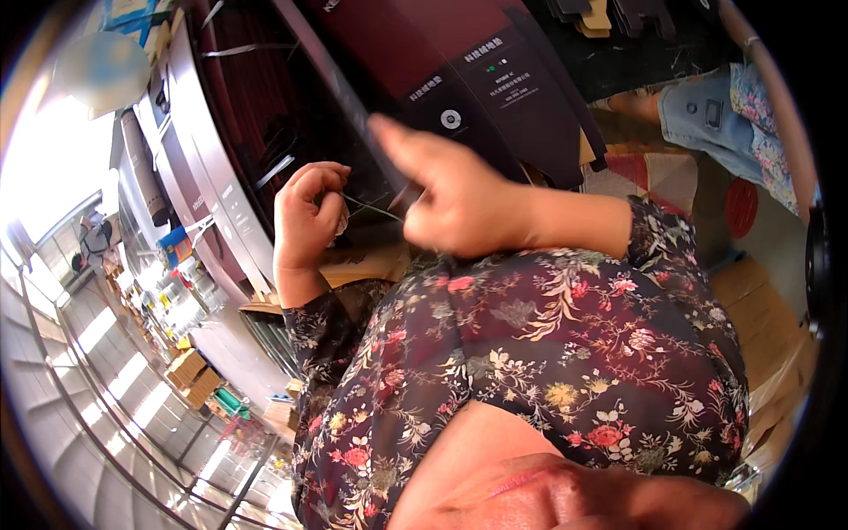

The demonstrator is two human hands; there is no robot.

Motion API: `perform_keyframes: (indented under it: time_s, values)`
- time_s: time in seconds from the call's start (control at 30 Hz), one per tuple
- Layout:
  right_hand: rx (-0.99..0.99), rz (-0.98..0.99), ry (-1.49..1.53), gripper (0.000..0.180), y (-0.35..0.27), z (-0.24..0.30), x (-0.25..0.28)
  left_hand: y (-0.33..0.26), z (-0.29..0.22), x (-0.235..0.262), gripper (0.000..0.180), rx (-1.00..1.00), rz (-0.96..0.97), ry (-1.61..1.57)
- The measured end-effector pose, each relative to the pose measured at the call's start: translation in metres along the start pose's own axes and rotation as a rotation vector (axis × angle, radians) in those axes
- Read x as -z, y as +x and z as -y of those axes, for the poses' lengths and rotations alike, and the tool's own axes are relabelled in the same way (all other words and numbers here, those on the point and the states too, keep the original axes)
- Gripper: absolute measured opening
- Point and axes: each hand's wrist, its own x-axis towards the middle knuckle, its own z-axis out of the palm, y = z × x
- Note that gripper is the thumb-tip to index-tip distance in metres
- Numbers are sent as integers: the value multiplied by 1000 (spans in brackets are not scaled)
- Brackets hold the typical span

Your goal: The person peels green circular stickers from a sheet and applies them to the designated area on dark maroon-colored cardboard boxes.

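Your left hand [305, 212] is fisted, pinching a thin strap [375, 209] that runs to your right hand [450, 199]; that grip is half curled on the strap at the dark maroon box [495, 88]. Keep the strap taut and flat against the box edge

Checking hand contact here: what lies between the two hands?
In the head view, a thin pale strand runs from the fisted left hand to the right hand, over the dark maroon panel.
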Motion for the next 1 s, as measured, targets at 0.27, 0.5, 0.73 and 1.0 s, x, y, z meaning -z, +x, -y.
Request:
perform_keyframes:
  time_s: [0.27,0.5,0.73,1.0]
  values:
    - [-19,-74,155,69,7,84,82,-1,-1,44,25,-123,-209,-118]
    - [-14,44,-1279,72,12,13,44,-27,11,79,25,-10,-299,-350]
    - [-270,-206,-1277,68,20,-84,76,-47,25,75,19,37,-344,-400]
    - [-455,-406,-1325,73,-14,-100,97,-29,20,34,21,115,-259,-484]
